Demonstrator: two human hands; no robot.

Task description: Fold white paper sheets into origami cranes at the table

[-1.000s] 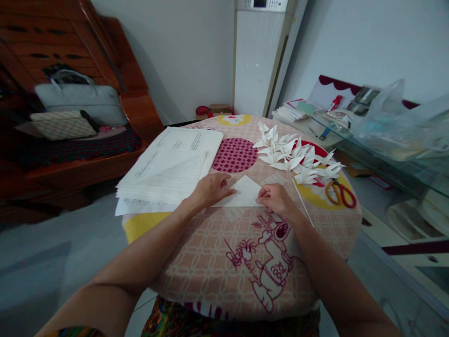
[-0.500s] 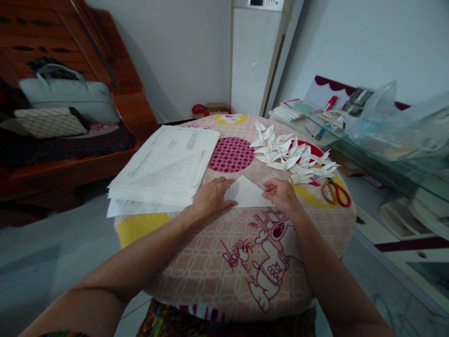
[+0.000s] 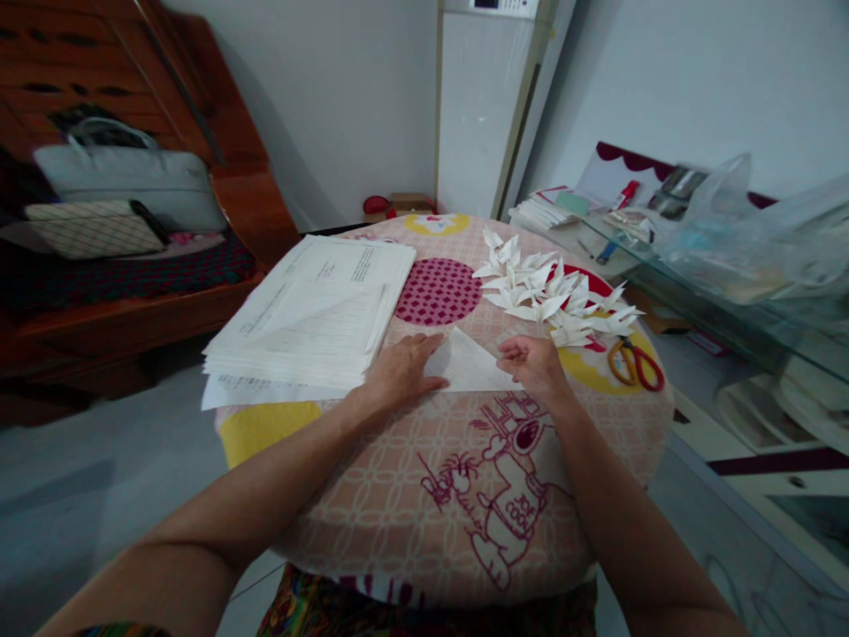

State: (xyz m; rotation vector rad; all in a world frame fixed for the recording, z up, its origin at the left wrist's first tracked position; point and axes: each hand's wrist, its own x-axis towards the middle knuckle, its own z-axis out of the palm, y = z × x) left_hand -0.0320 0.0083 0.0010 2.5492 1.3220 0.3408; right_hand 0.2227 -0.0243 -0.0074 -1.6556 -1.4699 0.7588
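Note:
A folded white sheet of paper (image 3: 470, 364), roughly triangular with its point away from me, lies on the cloth-covered table. My left hand (image 3: 404, 367) rests over its left corner, fingers stretched out and thumb apart along the near side. At the right edge, my right hand (image 3: 534, 364) is closed in a pinch on the paper, its fingers curled. Beyond my right hand sit several white folded-paper cranes (image 3: 540, 287) in a cluster. Red-and-yellow-handled scissors (image 3: 637, 364) lie to the right, their blades not clearly seen.
A thick stack of printed paper (image 3: 298, 310) stands left of my left hand. The round table's patterned cloth (image 3: 398, 495) hangs over its edge. On the right, a glass-topped cabinet (image 3: 749, 327) carries a plastic bag (image 3: 722, 230). A wooden bench (image 3: 252, 212) holds bags at the left.
The far point of the folded paper has shifted slightly up and left. Both hands stay in nearly the same places.

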